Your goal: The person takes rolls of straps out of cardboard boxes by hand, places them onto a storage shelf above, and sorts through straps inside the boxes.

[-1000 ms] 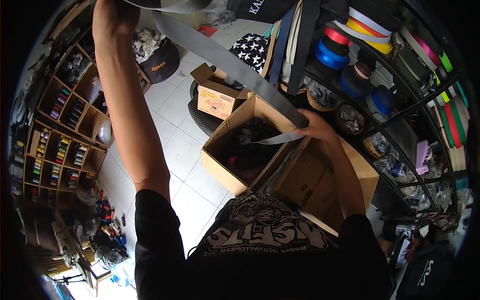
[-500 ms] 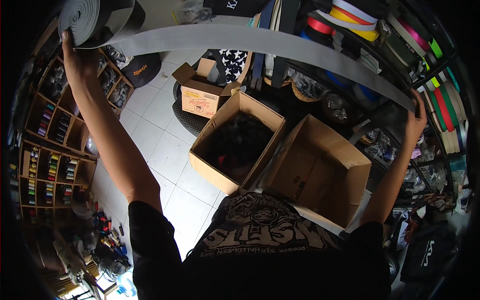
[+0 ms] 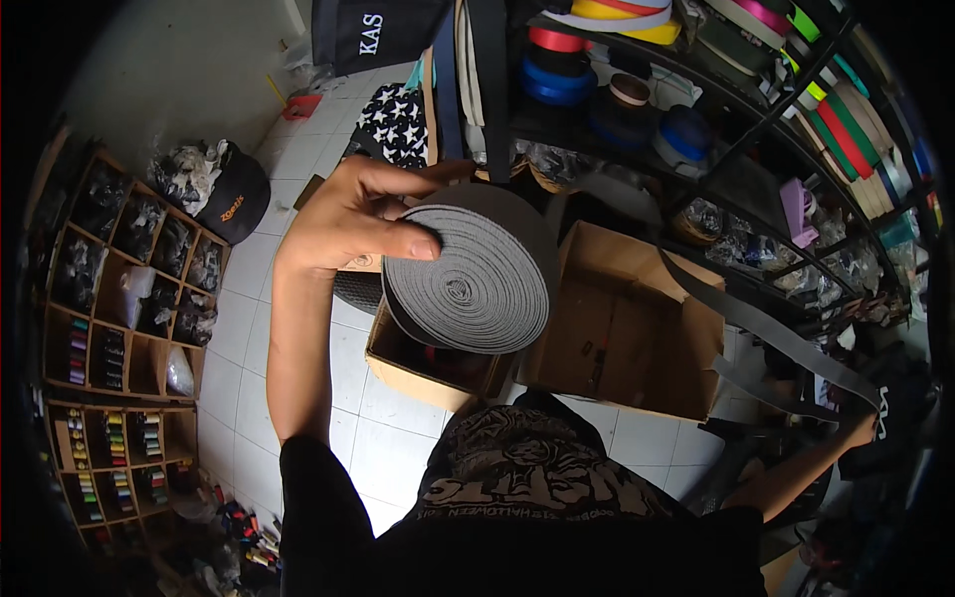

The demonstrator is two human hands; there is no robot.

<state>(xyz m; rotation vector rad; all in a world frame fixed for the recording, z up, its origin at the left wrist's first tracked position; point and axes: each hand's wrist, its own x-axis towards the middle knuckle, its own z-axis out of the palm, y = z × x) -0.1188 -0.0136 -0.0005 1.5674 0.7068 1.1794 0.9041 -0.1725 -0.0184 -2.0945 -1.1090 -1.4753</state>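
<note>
My left hand (image 3: 363,214) is closed on a thick roll of grey webbing (image 3: 473,284), thumb across its coiled face and fingers behind. It holds the roll in front of my chest, over a cardboard box (image 3: 418,383) that it largely covers. A loose length of webbing strap (image 3: 756,318) hangs in a slack curve toward the right. At the lower right, with the arm stretched out, my right hand (image 3: 860,428) grips that strap; its fingers are small and dim here.
Beside the covered box stands a second open cardboard box (image 3: 637,338). Shelves with coloured webbing rolls (image 3: 557,80) line the far right. On the left are wooden cubbyholes (image 3: 119,368) with thread spools and bagged parts, and a dark cap (image 3: 234,194). White floor tiles (image 3: 259,298) lie between.
My left hand has brought the roll from the upper left to the middle. The right hand has gone down and outward. The strap, stretched across before, now hangs slack.
</note>
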